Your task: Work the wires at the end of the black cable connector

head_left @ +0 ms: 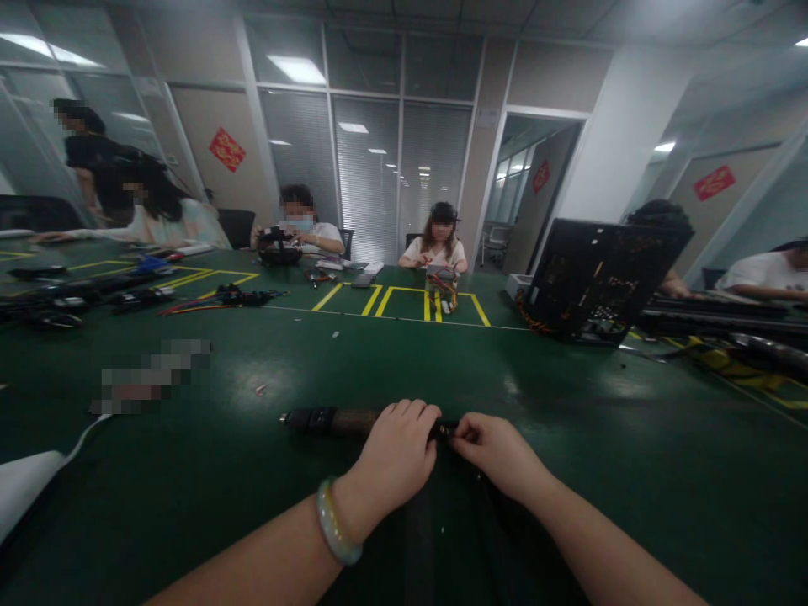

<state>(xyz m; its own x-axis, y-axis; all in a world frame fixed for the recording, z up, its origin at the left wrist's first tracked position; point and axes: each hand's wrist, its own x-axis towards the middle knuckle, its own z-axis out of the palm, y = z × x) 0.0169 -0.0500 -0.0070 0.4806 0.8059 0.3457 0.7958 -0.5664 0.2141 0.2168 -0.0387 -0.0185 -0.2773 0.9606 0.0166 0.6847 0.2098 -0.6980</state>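
Note:
A dark, slim cylindrical tool (344, 421), shaped like an electric screwdriver with a bright metal tip, lies across the green table, tip to the left. My left hand (404, 442) is closed over its right part, which my fingers partly hide. At the tool's right end, my right hand (496, 450) pinches a small dark piece (447, 429) between thumb and fingers. Its exact kind is too dark to make out. A dark strip runs down from under my hands towards the near edge. On my left wrist is a pale green bangle (337, 523).
A phone-like blurred object (151, 376) with a white cable lies left. Black wired parts (227, 296) are further left. A black computer case (603, 282) stands at the right, beside more dark gear (725, 320). Several people sit around the table; yellow tape (407, 289) marks its far half.

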